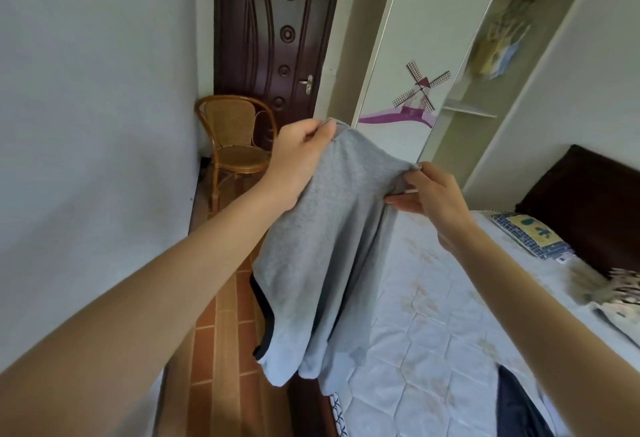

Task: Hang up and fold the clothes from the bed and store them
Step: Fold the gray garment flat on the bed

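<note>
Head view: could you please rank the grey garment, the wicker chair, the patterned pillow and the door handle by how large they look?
1. Grey garment, largest, though nearness to the camera inflates it.
2. Wicker chair.
3. Patterned pillow, near the chair's size but farther off, so unsure.
4. Door handle, smallest.

White walls, tiled floor, dark door, rattan chair, maybe wardrobe w/ windmill.

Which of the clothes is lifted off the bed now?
The grey garment with dark trim, which both the left hand and right hand pinch. The dark garment lies on the bed.
</note>
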The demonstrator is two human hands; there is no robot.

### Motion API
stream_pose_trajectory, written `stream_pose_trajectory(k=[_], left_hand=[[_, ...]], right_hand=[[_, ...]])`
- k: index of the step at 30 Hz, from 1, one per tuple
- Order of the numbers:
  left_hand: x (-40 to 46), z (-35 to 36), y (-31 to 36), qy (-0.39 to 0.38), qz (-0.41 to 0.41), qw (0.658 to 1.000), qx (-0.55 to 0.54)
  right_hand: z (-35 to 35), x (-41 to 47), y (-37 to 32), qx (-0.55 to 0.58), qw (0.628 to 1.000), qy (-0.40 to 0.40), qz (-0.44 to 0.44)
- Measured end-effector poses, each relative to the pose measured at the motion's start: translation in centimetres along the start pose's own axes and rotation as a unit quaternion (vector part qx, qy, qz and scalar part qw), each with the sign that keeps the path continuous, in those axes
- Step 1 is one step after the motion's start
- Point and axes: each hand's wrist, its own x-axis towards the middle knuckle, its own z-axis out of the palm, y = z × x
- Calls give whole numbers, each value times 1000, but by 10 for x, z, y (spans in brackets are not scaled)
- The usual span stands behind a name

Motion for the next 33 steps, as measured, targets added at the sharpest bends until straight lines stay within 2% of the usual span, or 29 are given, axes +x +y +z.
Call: stream_pose_trajectory(k=[11, 17, 20, 26, 33], left_hand=[[168, 38, -92, -80, -20, 996, 27], [230, 66, -139, -131, -25, 991, 19], [259, 92, -153, -182, -9, 983, 31], [318, 153, -186, -282, 4, 959, 26], [374, 212, -215, -361, -26, 932, -27]], right_hand=[[7, 171, 37, 15, 998, 41, 35], [-5, 242, 57, -3, 995, 80, 60], [-10, 272, 70, 1, 992, 104, 78], [-23, 326, 99, 23, 973, 196, 119], [-49, 361, 111, 33, 940, 307, 146]])
